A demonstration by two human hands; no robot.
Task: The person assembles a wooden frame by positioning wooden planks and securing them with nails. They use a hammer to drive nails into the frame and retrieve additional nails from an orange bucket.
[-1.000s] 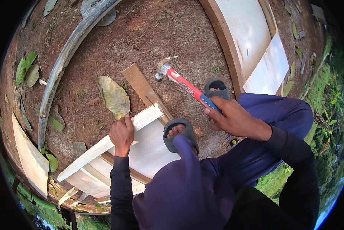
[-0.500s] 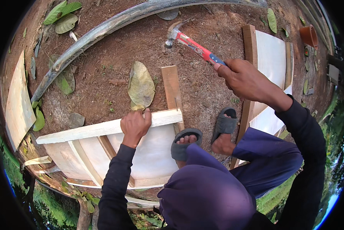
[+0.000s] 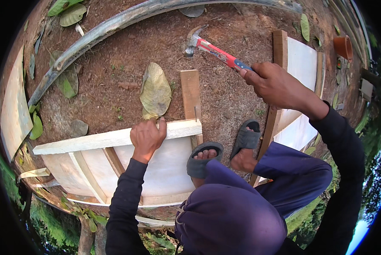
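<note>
My right hand (image 3: 279, 85) is closed around the handle of a claw hammer (image 3: 218, 52), which has a red and blue grip and a metal head. The hammer is raised, its head up and left of a nail (image 3: 195, 113). That nail stands upright in the right end of a pale wooden beam (image 3: 92, 140), the top edge of a framed white panel (image 3: 165, 170). Farther left along the beam, my left hand (image 3: 148, 138) grips it, fingers folded over the far edge. A brown plank (image 3: 190, 91) reaches out from behind the beam's right end.
My sandalled feet (image 3: 205, 157) are right of the panel. A second framed white panel (image 3: 301, 59) lies to the right, near an orange-brown pot (image 3: 342, 46). A long curved pole (image 3: 101, 35) crosses the far ground. Large leaves (image 3: 155, 89) and a plywood sheet (image 3: 17, 106) lie leftward.
The view has shifted a little, so the panel appears slightly farther left. The hammer stays raised with only a small movement. My left hand keeps its hold on the beam.
</note>
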